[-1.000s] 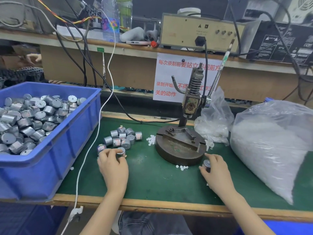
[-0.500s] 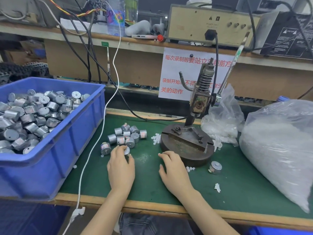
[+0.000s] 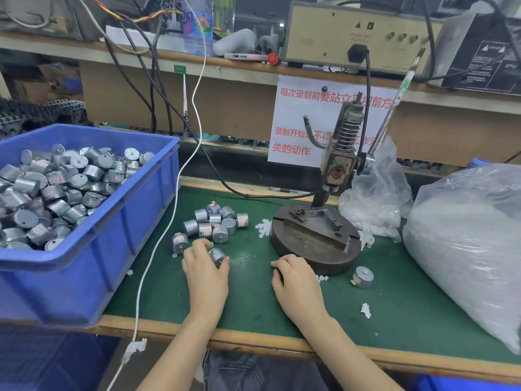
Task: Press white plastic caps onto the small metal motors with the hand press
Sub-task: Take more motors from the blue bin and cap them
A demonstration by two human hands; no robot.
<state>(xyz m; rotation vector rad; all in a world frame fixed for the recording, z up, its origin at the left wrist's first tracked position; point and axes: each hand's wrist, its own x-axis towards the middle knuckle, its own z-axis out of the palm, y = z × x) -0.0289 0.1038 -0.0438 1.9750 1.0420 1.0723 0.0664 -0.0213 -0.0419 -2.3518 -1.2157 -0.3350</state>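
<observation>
My left hand [image 3: 205,275] grips a small silver motor [image 3: 218,255] just in front of a cluster of several motors [image 3: 215,223] on the green mat. My right hand [image 3: 296,283] rests on the mat with curled fingers, its fingertips hidden, beside the round base of the hand press [image 3: 315,241]. I cannot tell whether it holds anything. A few white caps [image 3: 263,228] lie left of the base and a few more [image 3: 321,277] by my right hand. One motor [image 3: 363,276] lies alone right of the base. The press lever [image 3: 394,108] points up.
A blue bin [image 3: 127,221] full of motors fills the left side. Two clear bags of white caps, a small bag [image 3: 375,193] and a large bag [image 3: 473,244], stand on the right. A white cable [image 3: 158,241] hangs across the mat's left edge. The shelf behind carries equipment.
My right hand let go of a motor right of the press base and moved left to the front of the base. My left hand took hold of a motor from the cluster.
</observation>
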